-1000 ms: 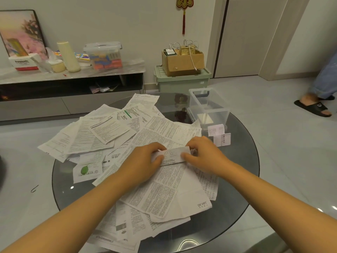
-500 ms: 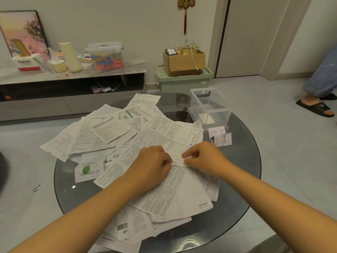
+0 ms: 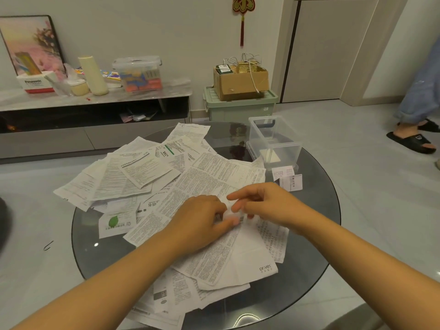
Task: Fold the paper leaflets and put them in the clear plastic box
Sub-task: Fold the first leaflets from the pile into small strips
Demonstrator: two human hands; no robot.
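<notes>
A heap of printed paper leaflets (image 3: 142, 172) covers the round dark glass table (image 3: 316, 234). My left hand (image 3: 200, 220) and my right hand (image 3: 269, 206) meet over the middle of the heap and pinch a small folded white leaflet (image 3: 229, 210) between their fingertips; most of it is hidden by the fingers. The clear plastic box (image 3: 273, 141) stands open at the table's far right with a folded paper inside. Two small folded leaflets (image 3: 288, 178) lie on the glass just in front of the box.
Behind the table stand a low grey TV bench (image 3: 95, 101) with a lidded container and bottles, and a green crate (image 3: 238, 106) carrying a cardboard box. A person's sandalled foot (image 3: 414, 139) is on the floor at the far right.
The leaflet lay as a longer strip between my hands a second ago; now it is folded smaller and my hands have drawn close together over it.
</notes>
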